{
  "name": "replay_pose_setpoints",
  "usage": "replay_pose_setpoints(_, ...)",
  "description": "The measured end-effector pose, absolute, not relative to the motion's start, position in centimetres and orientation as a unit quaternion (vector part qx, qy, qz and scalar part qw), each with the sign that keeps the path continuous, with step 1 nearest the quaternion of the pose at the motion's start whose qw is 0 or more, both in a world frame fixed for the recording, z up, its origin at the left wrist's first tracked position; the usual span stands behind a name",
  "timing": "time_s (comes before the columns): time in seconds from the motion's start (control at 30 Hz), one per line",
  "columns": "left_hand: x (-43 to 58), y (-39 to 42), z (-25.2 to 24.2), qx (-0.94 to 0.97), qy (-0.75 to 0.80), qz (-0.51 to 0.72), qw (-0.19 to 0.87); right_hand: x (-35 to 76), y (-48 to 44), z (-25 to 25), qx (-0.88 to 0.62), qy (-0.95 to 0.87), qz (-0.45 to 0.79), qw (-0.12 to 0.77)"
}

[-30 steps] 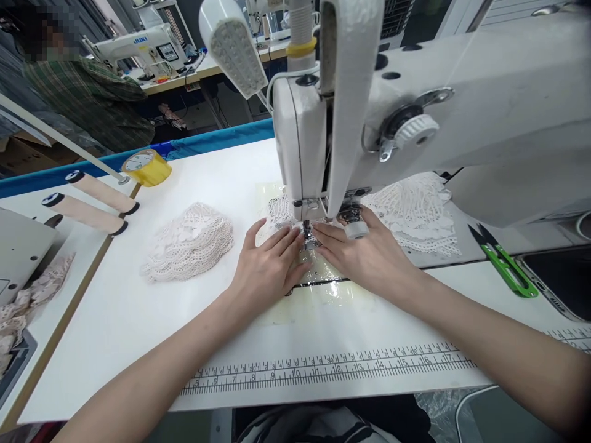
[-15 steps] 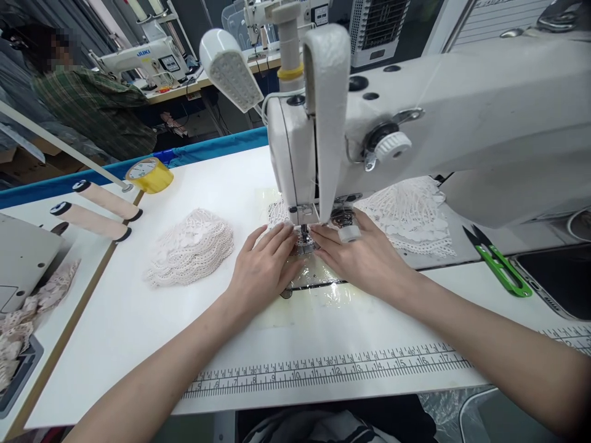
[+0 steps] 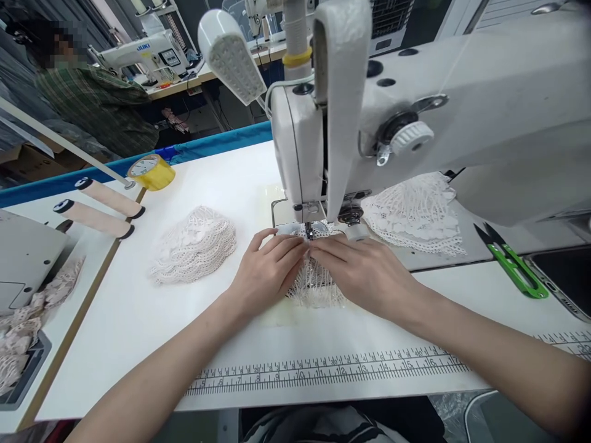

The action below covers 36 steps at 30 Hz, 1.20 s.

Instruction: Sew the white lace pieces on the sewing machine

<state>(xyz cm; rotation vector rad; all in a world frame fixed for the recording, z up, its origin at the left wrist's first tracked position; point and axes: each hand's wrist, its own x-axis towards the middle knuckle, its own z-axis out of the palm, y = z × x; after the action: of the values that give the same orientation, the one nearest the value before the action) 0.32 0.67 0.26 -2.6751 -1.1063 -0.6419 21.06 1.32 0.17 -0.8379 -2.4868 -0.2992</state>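
Under the presser foot of the white sewing machine lies a piece of white lace, its fringed part spread toward me between my wrists. My left hand presses it from the left, fingers together, tips beside the foot. From the right, my right hand holds the same lace, its fingertips almost meeting the left ones at the needle. The fingertips partly hide the lace's edge. A pile of lace pieces sits left of my hands, and more lace lies under the machine arm.
Green thread snips and a phone lie at the right. Two thread cones and a yellow tape roll are at the left. A printed ruler runs along the front edge. Another person sits at the back left.
The lace, mostly behind and under the foot before, now extends in front of it toward me. My fingertips have drawn closer together at the needle. The view has shifted slightly.
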Motion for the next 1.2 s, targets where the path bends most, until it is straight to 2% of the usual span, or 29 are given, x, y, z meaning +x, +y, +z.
replay_pose_setpoints(0.3,1.0,-0.4,0.0,-0.894,-0.398,-0.178,0.099,21.7,2.4,-0.1,-0.360,-0.903,-0.144,0.186)
replay_pose_setpoints(0.73,1.7,-1.0,0.2,-0.885,-0.413,-0.160,0.146,21.9,2.6,0.1,-0.352,-0.909,-0.145,0.171)
replay_pose_setpoints(1.1,1.7,-1.1,-0.2,-0.877,-0.426,-0.163,0.154,21.7,2.2,0.3,-0.338,-0.908,-0.141,0.204)
replay_pose_setpoints(1.2,1.2,-0.9,0.2,-0.895,-0.372,-0.196,0.147,21.8,2.0,0.5,-0.313,-0.912,-0.138,0.227)
